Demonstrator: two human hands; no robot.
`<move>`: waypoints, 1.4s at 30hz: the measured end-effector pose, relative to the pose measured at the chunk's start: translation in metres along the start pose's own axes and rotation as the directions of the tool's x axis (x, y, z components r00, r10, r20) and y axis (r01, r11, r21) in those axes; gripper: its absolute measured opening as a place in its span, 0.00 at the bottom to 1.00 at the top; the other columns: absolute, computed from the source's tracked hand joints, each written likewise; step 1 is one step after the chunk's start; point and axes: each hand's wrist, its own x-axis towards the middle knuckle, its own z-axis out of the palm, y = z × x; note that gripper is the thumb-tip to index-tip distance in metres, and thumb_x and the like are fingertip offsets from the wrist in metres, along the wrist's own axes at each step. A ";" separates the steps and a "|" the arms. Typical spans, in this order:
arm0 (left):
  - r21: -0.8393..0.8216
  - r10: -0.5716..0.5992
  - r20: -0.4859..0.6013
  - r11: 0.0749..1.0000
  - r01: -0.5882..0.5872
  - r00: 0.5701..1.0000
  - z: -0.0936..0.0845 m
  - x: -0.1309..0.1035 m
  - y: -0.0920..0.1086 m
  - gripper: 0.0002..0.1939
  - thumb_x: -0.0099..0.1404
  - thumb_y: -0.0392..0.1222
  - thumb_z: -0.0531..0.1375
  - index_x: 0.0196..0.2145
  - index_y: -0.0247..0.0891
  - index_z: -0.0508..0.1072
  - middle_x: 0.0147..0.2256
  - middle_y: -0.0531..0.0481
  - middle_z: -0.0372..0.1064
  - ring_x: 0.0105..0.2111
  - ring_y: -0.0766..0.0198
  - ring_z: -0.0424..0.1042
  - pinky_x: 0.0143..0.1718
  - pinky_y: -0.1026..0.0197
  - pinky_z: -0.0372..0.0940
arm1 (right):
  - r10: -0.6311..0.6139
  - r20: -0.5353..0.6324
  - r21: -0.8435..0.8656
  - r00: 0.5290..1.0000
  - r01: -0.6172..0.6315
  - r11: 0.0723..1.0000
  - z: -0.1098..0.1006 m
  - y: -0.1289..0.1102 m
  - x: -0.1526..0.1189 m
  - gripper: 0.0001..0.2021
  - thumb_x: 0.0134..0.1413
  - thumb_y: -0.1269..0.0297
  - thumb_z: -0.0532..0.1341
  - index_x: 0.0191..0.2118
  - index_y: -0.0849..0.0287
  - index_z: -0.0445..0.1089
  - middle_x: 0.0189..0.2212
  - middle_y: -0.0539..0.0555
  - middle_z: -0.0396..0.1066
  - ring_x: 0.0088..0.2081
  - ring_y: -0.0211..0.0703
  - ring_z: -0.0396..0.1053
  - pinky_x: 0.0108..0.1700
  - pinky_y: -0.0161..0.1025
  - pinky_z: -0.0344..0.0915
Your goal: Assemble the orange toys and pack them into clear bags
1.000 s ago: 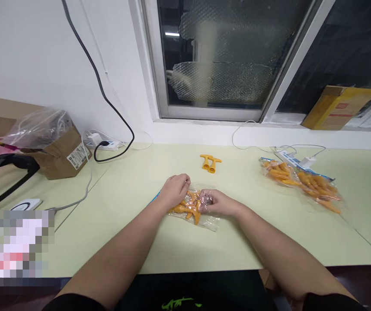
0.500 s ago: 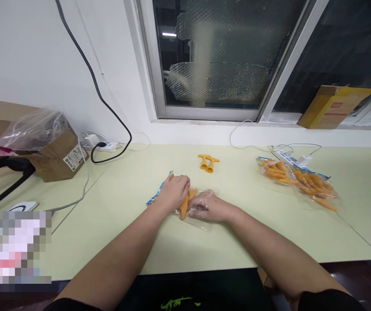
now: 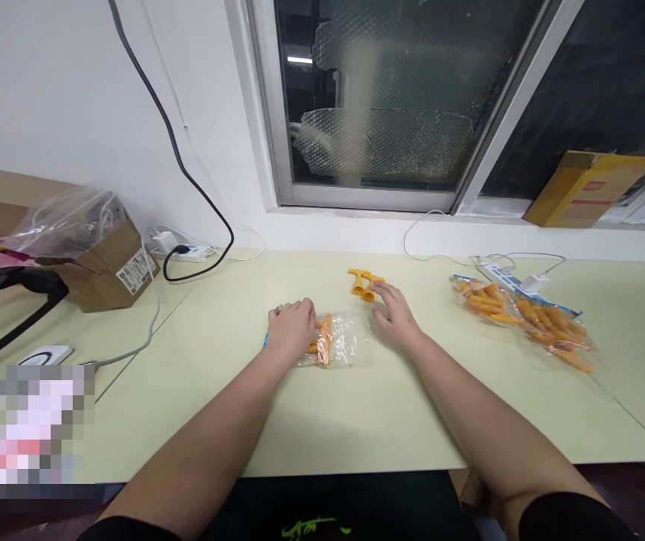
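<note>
Under my left hand (image 3: 292, 329) lies a clear plastic bag (image 3: 350, 340) with a blue printed end. My left fingers are curled over that end and hold it against the table. Inside the bag are orange T-shaped plastic pieces (image 3: 324, 342), partly hidden by the hand. My right hand (image 3: 397, 317) is open, thumb apart from the fingers. Its fingertips reach the right one of two loose orange T-shaped pieces (image 3: 358, 282); whether they touch it I cannot tell.
Two filled bags of orange pieces (image 3: 551, 319) lie on the right by a white power strip (image 3: 500, 276). At the left are a cardboard box (image 3: 105, 282), a black cable (image 3: 170, 128) and a white round-marked pad (image 3: 46, 355). A yellow carton (image 3: 593, 188) leans on the windowsill.
My right hand has come out of the bag's open end and moved up and right to the loose orange pieces. The bag now lies flatter under my left hand.
</note>
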 end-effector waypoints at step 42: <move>-0.149 0.576 0.186 0.818 -0.556 0.796 0.008 0.002 0.027 0.20 0.58 0.36 0.61 0.49 0.43 0.73 0.47 0.44 0.70 0.51 0.52 0.69 0.56 0.51 0.61 | 0.611 0.202 0.816 0.765 -0.476 0.327 -0.033 0.013 -0.014 0.13 0.40 0.61 0.70 0.33 0.57 0.71 0.29 0.49 0.73 0.29 0.37 0.71 0.37 0.38 0.73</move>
